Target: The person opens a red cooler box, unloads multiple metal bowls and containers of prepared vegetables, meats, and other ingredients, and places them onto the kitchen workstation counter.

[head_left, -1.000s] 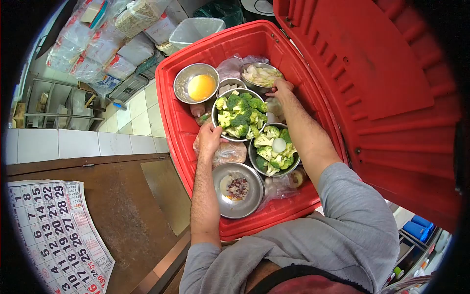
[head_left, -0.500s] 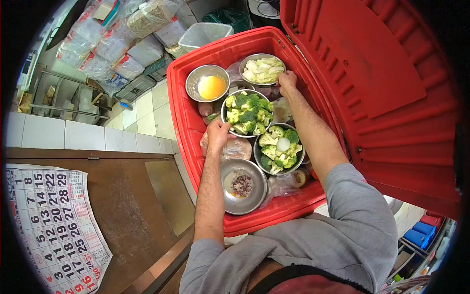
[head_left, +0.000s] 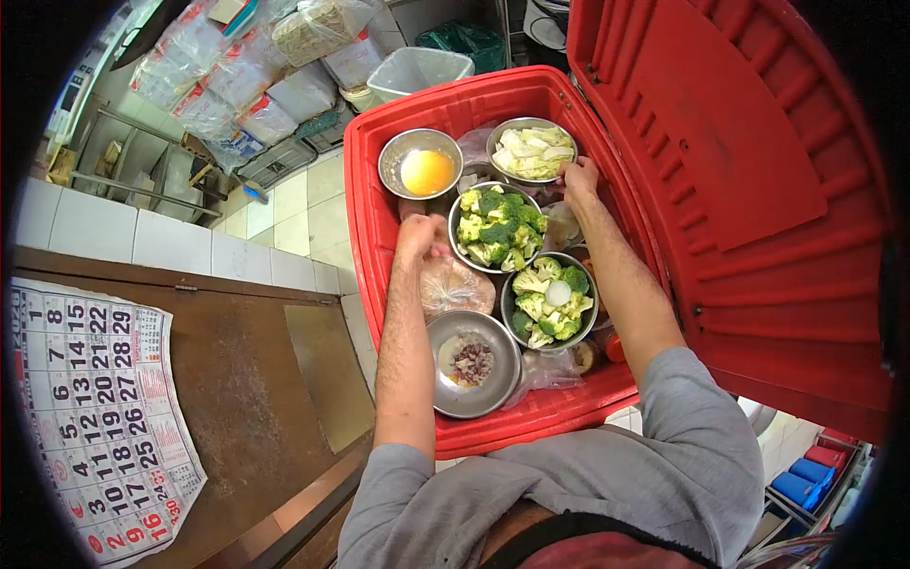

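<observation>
My right hand (head_left: 580, 180) pinches the rim of a steel bowl of pale chopped cabbage (head_left: 533, 152) at the back right of the red cooler (head_left: 365, 237). Curled beside the left edge of the upper broccoli bowl (head_left: 498, 228) is my left hand (head_left: 424, 237), its fingertips partly hidden, over bagged food (head_left: 453, 284). A second broccoli bowl (head_left: 550, 303) with a pale round piece on top sits lower right. Yellow liquid fills part of a bowl (head_left: 427, 172) at the back left. At the front a wide bowl (head_left: 471, 364) holds dark reddish bits.
The cooler's red lid (head_left: 739, 123) stands open at the right. Behind the cooler is a clear plastic bin (head_left: 420, 72), with wrapped packages (head_left: 237, 81) to its left. A brown wooden surface (head_left: 237, 379) with a calendar (head_left: 100, 408) lies at the left.
The cabbage bowl has come more level, with my right hand still at its rim. My left hand has moved slightly back and away from the upper broccoli bowl. The whole view has shifted.
</observation>
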`<state>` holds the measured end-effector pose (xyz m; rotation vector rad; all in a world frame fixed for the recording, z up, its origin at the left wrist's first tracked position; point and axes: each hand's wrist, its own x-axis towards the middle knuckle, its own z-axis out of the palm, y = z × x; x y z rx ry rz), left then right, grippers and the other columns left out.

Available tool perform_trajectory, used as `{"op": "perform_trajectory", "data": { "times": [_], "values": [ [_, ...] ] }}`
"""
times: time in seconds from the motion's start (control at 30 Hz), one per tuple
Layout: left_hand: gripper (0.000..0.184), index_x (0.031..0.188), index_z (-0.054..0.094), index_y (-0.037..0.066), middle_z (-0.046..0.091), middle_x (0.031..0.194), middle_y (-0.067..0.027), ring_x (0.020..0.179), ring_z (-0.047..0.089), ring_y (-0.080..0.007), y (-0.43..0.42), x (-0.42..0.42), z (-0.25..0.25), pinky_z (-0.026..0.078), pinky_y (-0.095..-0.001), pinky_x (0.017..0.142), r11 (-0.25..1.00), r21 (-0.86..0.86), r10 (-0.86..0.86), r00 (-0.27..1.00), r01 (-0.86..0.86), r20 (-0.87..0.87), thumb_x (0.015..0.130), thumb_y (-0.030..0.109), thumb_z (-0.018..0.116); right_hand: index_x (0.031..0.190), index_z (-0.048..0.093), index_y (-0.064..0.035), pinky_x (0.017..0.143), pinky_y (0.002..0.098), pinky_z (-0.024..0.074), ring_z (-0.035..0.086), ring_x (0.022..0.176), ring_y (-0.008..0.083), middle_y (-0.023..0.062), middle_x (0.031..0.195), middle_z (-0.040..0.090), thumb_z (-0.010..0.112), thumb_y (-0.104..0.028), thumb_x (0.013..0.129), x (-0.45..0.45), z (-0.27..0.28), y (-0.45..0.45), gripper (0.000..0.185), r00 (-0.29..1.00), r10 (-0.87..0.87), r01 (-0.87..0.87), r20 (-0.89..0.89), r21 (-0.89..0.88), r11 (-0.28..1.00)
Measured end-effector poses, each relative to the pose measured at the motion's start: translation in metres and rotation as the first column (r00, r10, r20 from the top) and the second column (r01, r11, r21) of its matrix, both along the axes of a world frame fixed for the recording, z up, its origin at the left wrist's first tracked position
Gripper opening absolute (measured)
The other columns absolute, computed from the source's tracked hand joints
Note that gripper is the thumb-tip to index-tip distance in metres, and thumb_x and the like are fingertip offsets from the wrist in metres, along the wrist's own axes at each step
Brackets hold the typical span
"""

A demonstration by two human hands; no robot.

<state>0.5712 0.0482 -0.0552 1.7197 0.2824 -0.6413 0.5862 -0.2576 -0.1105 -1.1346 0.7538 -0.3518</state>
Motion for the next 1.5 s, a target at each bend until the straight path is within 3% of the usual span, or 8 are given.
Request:
{"op": "perform_trajectory", "data": {
  "times": [0.1, 0.27, 0.5, 0.63, 0.77, 0.93, 1.17, 1.5],
  "values": [
    [0.045, 0.081, 0.050, -0.009, 0.056, 0.057, -0.0129, 0.043, 0.059, -0.0232, 0.003, 0.015, -0.002, 0.036, -0.0292, 0.028, 0.926, 0.023, 0.374, 0.925, -0.376, 0.074, 0.082, 0.036, 0.054, 0.093, 0.048, 0.0046, 0.039, 0.0285, 0.0390, 0.049, 0.047, 0.0167, 0.0115, 0.075, 0.054, 0.053, 0.008, 0.058, -0.008, 0.014, 0.002, 0.036, 1.000, -0.015, 0.015, -0.008, -0.014, 1.000],
    [0.042, 0.104, 0.048, -0.015, 0.057, 0.090, -0.0253, 0.056, 0.062, -0.0275, 0.000, 0.053, -0.027, 0.053, -0.0319, 0.042, 0.886, -0.082, 0.464, 0.872, -0.457, 0.156, 0.084, 0.022, 0.050, 0.097, 0.046, 0.0023, 0.045, 0.0295, 0.0436, 0.046, 0.049, 0.0132, 0.0091, 0.071, 0.053, 0.049, 0.008, 0.066, -0.037, 0.055, 0.015, 0.031, 1.000, -0.021, 0.021, -0.002, -0.076, 0.997],
    [0.028, 0.099, 0.053, -0.013, 0.059, 0.094, -0.0212, 0.068, 0.062, -0.0283, 0.002, 0.081, -0.028, 0.056, -0.0325, 0.046, 0.814, -0.297, 0.566, 0.796, -0.499, 0.216, 0.078, 0.003, 0.045, 0.099, 0.045, 0.0028, 0.045, 0.0348, 0.0484, 0.048, 0.051, 0.0145, 0.0111, 0.076, 0.054, 0.050, 0.007, 0.065, -0.090, 0.107, 0.043, 0.035, 0.990, -0.095, 0.106, 0.103, -0.106, 0.989],
    [0.029, 0.099, 0.050, -0.013, 0.057, 0.095, -0.0209, 0.073, 0.062, -0.0278, 0.019, 0.090, 0.022, 0.056, -0.0352, 0.046, 0.838, -0.446, 0.433, 0.880, -0.313, 0.195, 0.081, 0.010, 0.051, 0.103, 0.043, 0.0047, 0.053, 0.0431, 0.0547, 0.047, 0.053, 0.0137, 0.0106, 0.078, 0.052, 0.048, 0.007, 0.068, -0.139, 0.141, 0.068, 0.036, 0.965, -0.199, 0.204, 0.168, -0.011, 0.979],
    [0.029, 0.097, 0.051, -0.013, 0.061, 0.081, -0.0196, 0.050, 0.061, -0.0257, 0.042, 0.072, 0.109, 0.053, -0.0301, 0.040, 0.917, -0.387, 0.245, 0.903, -0.098, 0.352, 0.083, 0.012, 0.046, 0.103, 0.043, 0.0048, 0.055, 0.0467, 0.0554, 0.047, 0.054, 0.0137, 0.0104, 0.077, 0.052, 0.048, 0.007, 0.068, -0.203, 0.164, 0.082, 0.034, 0.932, -0.242, 0.245, 0.269, 0.023, 0.969],
    [0.030, 0.092, 0.054, -0.013, 0.061, 0.080, -0.0193, 0.053, 0.062, -0.0255, 0.067, 0.038, 0.166, 0.054, -0.0308, 0.046, 0.972, -0.148, -0.074, 0.834, 0.183, 0.547, 0.078, 0.012, 0.044, 0.102, 0.046, 0.0038, 0.044, 0.0267, 0.0447, 0.050, 0.056, 0.0131, 0.0088, 0.079, 0.055, 0.048, 0.008, 0.068, -0.310, 0.189, 0.097, 0.033, 0.917, -0.300, 0.303, 0.265, 0.027, 0.952],
    [0.020, 0.089, 0.054, -0.003, 0.061, 0.075, -0.0113, 0.058, 0.061, -0.0192, 0.040, -0.084, 0.194, 0.049, -0.0275, 0.045, 0.886, 0.067, -0.412, 0.711, 0.459, 0.571, 0.081, 0.014, 0.047, 0.106, 0.044, 0.0021, 0.053, 0.0302, 0.0517, 0.058, 0.065, 0.0174, 0.0112, 0.087, 0.056, 0.047, 0.007, 0.068, -0.514, 0.207, 0.098, 0.038, 0.894, -0.418, 0.416, 0.162, 0.042, 0.908],
    [0.007, 0.072, 0.049, 0.007, 0.054, 0.066, -0.0023, 0.054, 0.054, -0.0122, -0.102, -0.354, 0.188, 0.045, -0.0262, 0.041, 0.732, -0.235, -0.493, 0.735, 0.639, 0.466, 0.077, 0.010, 0.051, 0.110, 0.041, 0.0015, 0.051, 0.0272, 0.0457, 0.053, 0.064, 0.0154, 0.0103, 0.083, 0.053, 0.047, 0.006, 0.068, -0.803, 0.214, 0.051, 0.042, 0.772, -0.634, 0.635, 0.048, -0.095, 0.766]
  ]
}}
